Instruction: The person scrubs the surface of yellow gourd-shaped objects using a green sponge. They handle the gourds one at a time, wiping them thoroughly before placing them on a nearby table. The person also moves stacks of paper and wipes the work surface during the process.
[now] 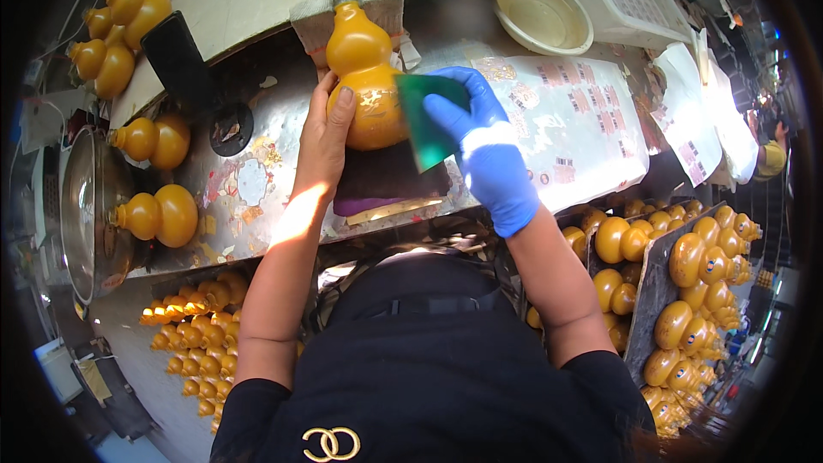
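Note:
A glossy yellow gourd-shaped bottle (360, 47) lies on the workbench, its neck pointing away from me and propped on a grey folded cloth (387, 2). A patterned marking shows on its larger bulb. My bare left hand (326, 124) grips the left side of that bulb, thumb on top. My right hand (493, 146), in a blue glove, pinches a thin green translucent sheet (418, 124) between thumb and fingers. The sheet's left edge is at the bulb's right side; whether it touches I cannot tell. A dark pad (377, 178) lies under the bottle's near end.
Two more gourd bottles (173, 214) lie at the left beside a metal basin (81, 206). A black phone-like slab (174, 50) stands behind them. Printed sheets (591, 120) cover the right side, below a cream bowl (549, 21). Racked gourds (621, 240) stand low right, others low left.

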`<state>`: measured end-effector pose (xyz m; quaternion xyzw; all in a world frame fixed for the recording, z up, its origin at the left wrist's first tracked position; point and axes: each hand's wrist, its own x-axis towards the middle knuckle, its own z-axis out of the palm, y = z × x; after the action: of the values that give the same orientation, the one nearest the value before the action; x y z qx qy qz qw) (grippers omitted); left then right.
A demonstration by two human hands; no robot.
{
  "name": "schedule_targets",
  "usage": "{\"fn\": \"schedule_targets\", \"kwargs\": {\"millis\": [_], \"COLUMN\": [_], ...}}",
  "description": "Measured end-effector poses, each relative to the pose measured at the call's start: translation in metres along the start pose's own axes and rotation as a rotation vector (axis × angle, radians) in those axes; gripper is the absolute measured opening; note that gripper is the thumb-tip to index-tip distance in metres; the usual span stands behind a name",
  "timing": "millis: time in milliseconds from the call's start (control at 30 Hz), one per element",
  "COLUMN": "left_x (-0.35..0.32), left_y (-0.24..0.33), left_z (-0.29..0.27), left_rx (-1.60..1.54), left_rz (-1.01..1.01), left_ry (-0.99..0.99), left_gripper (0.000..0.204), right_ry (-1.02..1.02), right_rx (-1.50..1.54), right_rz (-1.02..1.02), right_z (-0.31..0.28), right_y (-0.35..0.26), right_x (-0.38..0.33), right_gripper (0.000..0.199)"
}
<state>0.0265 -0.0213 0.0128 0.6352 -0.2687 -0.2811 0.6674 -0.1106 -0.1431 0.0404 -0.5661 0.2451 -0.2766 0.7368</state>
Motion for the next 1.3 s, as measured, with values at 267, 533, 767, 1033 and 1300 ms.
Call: {"fn": "schedule_targets", "kwargs": {"millis": [267, 533, 767, 1033, 1300], "left_x": [0.002, 0.004, 0.015, 0.033, 0.082], "left_y": [0.000, -0.004, 0.028, 0.055, 0.106], "left_z": [0.002, -0.004, -0.008, 0.007, 0.011], "left_rx": [-0.030, -0.088, 0.452, 0.632, 0.774], "left_rz": [-0.019, -0.081, 0.254, 0.394, 0.185], "left_ry": [-0.005, 0.031, 0.090, -0.092, -0.640], "left_gripper": [0.064, 0.064, 0.068, 0.066, 0.039], "right_ry": [-0.060, 0.064, -0.148, -0.492, -0.460], "right_rx": [-0.459, -0.426, 0.000, -0.239, -0.069], "right_rz": [-0.085, -0.108, 0.084, 0.274, 0.304], "right_z": [-0.012, -0.038, -0.046, -0.035, -0.040], "right_y": [-0.007, 0.005, -0.015, -0.012, 0.002], "right_x": [0.015, 0.031, 0.048, 0.075, 0.073], "right_gripper": [0.034, 0.032, 0.017, 0.029, 0.031]}}
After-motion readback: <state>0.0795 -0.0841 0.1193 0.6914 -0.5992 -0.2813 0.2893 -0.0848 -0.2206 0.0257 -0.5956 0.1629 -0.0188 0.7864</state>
